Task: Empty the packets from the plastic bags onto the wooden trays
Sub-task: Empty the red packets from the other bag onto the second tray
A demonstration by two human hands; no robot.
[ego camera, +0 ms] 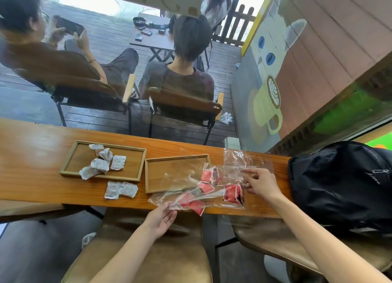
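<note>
A long, narrow wooden surface (42,183) is seen running along a window, beyond which a dark decked terrace is laid out with chairs, a small table and two seated people with their backs turned. A wall to the right is painted with a white cat above a yellow cup (267,111). Two wooden trays are set side by side on the surface: the left tray (70,161) is strewn with crumpled white packets (99,165), and two more white packets (121,189) are left on the bare wood just in front of it. The right tray (152,174) is partly overlapped by clear plastic bags (231,176), inside which red packets (206,175) are held. The near edge of one bag is touched by the left hand (162,220), its grip spread and palm up. The right hand (259,182) is held over the other bag, its grip loosely curled with one finger extended; whether plastic is pinched cannot be told. A black backpack (339,187) is rested at the surface's right end.
</note>
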